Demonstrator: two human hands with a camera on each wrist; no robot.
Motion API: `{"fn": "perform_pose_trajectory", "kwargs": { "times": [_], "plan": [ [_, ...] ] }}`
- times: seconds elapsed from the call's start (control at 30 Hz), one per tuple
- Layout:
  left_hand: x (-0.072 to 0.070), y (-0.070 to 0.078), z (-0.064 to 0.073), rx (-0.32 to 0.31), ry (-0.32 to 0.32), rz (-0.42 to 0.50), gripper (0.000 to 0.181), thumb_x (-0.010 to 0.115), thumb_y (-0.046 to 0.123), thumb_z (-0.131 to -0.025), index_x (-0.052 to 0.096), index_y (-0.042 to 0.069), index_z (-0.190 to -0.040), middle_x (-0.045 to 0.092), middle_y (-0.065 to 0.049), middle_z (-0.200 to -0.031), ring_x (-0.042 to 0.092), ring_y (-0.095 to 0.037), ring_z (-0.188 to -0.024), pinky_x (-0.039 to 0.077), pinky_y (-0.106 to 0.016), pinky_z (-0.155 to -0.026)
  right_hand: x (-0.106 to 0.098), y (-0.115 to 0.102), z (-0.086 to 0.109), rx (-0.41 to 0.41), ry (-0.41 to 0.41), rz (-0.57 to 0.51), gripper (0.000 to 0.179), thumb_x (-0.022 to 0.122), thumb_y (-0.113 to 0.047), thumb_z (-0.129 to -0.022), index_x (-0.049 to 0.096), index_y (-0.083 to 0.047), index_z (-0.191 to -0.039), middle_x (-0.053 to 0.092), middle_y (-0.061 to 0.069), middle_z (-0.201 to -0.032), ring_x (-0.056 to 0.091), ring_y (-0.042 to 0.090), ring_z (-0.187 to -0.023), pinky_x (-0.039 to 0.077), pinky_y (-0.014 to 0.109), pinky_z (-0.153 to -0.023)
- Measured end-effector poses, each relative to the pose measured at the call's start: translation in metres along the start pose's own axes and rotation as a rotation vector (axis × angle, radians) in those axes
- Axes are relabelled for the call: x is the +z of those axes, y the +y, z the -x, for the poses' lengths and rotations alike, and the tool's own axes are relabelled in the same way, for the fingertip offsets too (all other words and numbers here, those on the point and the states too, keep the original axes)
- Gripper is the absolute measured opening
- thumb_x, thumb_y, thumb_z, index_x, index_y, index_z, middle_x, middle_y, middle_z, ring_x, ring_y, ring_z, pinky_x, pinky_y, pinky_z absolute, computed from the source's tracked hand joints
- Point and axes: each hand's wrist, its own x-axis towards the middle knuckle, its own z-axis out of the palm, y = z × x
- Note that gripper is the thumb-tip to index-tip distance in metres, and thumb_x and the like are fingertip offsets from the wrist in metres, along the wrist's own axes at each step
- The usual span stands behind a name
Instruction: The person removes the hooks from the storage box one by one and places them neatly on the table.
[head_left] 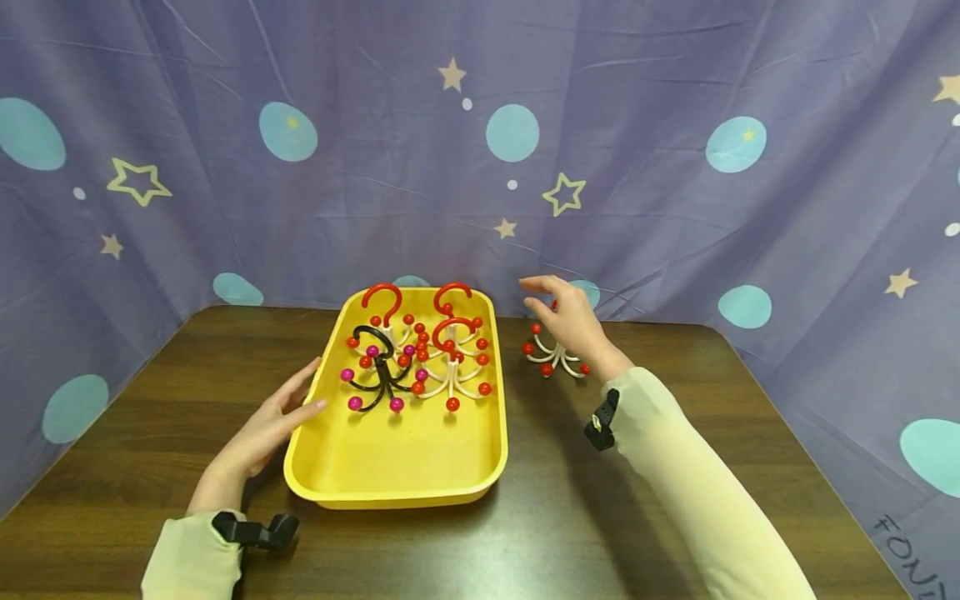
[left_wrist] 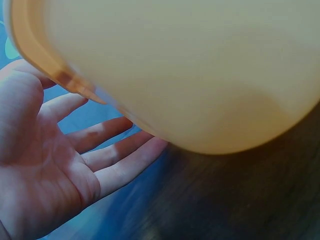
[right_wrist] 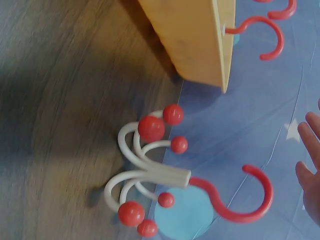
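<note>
In the head view, my left hand [head_left: 262,427] is at the left side of a yellow tray [head_left: 405,467], thumb over the rim. The left wrist view shows its fingers [left_wrist: 125,165] straight and spread, tips right at the tray's wall. My right hand [head_left: 573,321] is raised over a white multi-arm hook hanger [right_wrist: 162,175] with red ball tips and a red hook. Its thumb and fingers are apart with nothing between them. The right wrist view shows this hanger upright on the table beyond the tray's right side, apart from the hand, whose fingertips [right_wrist: 312,132] show at the edge.
Inside the tray, toward its far end, white hangers [head_left: 452,379] with red hooks stand crowded with a black hanger [head_left: 383,379] with pink ball tips. A brown wooden table [head_left: 570,517] lies underneath. Behind it hangs a purple curtain [head_left: 630,242] with stars and dots.
</note>
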Motion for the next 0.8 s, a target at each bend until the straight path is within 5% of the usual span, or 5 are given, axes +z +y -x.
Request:
{"fn": "perform_pose_trajectory", "kwargs": {
  "times": [0.2,0.8],
  "plan": [
    [0.000,0.001,0.001,0.013,-0.007,0.021,0.070,0.049,0.026,-0.094,0.005,0.021,-0.148,0.023,-0.028,-0.144,0.052,-0.014,-0.107,0.047,-0.027,-0.080,0.010,-0.010,-0.002,-0.041,-0.016,-0.033,0.033,0.061,-0.018,-0.088,0.059,-0.009,-0.119,0.061,0.006,-0.116,0.054,0.020,-0.110,0.040,0.036,-0.095],
    [0.001,0.001,0.001,0.012,-0.001,0.009,0.069,0.049,0.027,-0.094,0.006,0.022,-0.148,0.023,-0.027,-0.144,0.052,-0.014,-0.108,0.046,-0.026,-0.081,0.050,-0.036,0.000,-0.061,-0.142,-0.124,0.043,0.066,-0.021,-0.084,0.054,-0.011,-0.124,0.058,0.005,-0.122,0.055,0.017,-0.109,0.041,0.034,-0.096]
  ]
}}
